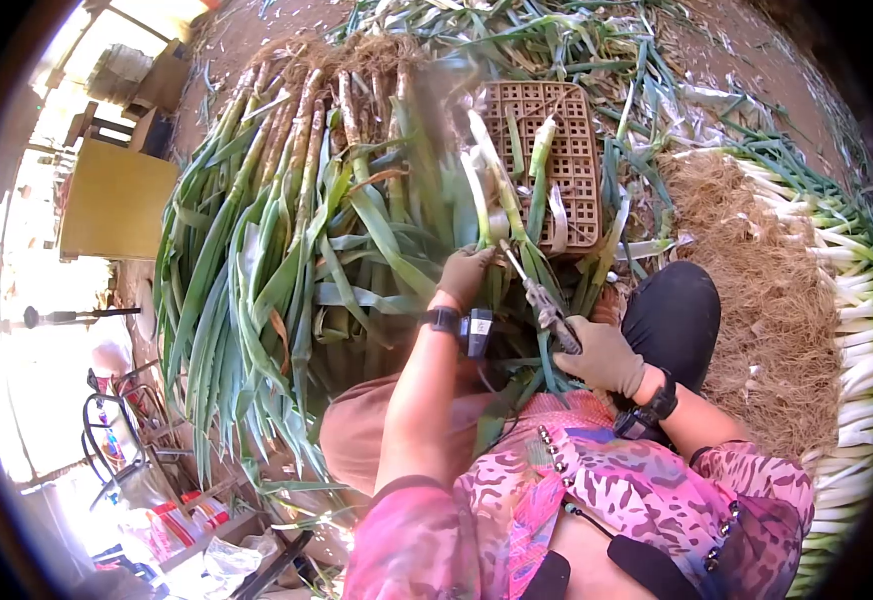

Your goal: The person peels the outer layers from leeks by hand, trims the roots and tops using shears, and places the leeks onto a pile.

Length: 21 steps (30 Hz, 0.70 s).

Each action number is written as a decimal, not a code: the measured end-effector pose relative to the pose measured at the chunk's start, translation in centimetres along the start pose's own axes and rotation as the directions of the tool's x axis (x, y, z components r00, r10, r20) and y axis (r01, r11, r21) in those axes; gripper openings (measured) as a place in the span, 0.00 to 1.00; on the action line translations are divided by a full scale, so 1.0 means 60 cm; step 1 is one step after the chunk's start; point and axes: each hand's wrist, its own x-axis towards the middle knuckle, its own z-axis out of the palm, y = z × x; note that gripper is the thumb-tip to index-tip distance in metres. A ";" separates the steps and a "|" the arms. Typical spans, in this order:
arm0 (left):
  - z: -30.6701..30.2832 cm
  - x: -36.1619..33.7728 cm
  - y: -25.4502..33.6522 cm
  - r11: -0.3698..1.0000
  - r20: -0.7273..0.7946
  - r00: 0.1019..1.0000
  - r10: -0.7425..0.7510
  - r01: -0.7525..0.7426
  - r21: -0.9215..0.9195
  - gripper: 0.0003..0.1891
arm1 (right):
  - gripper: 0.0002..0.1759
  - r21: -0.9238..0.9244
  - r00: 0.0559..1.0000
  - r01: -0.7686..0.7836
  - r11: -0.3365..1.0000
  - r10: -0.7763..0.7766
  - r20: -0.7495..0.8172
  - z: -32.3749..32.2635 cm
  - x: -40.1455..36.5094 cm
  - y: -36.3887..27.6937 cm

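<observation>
My left hand [467,277], in a brown-grey glove, is closed around the green stalk of a large green onion [480,195]. More stalks, one of them a peeled green onion [497,165], lie close beside it over a brown plastic crate. In my gloved right hand [602,355] is a grey air blow gun [549,308]. Its thin nozzle points up and left, ending just right of my left hand. Blurred motion hides part of the stalks above my left hand. Leaves cover the space between my hands.
Unpeeled green onions [297,190] with rooty ends are piled on the left. The upturned brown crate [572,160] lies ahead. On the right are rows of white-stemmed onions [862,350] with matted roots [757,310]. A yellow box [117,200] stands far left.
</observation>
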 end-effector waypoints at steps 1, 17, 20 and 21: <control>0.009 -0.008 0.002 0.999 0.021 1.000 -0.012 0.013 -0.040 0.14 | 0.23 -0.020 1.000 0.016 1.000 -0.017 -0.012 0.012 0.001 0.008; 0.008 0.001 -0.054 0.972 0.037 0.994 0.103 -0.108 0.210 0.19 | 0.28 -0.169 0.994 -0.079 0.982 0.065 -0.088 -0.058 0.331 -0.054; 0.016 0.005 -0.063 0.982 0.056 0.996 0.062 -0.071 0.175 0.19 | 0.29 -0.278 0.996 -0.061 0.959 0.041 -0.074 -0.068 0.353 -0.068; 0.019 0.006 -0.066 0.979 0.053 0.997 0.056 -0.065 0.192 0.19 | 0.30 -0.303 0.997 -0.061 0.951 0.043 -0.065 -0.064 0.356 -0.066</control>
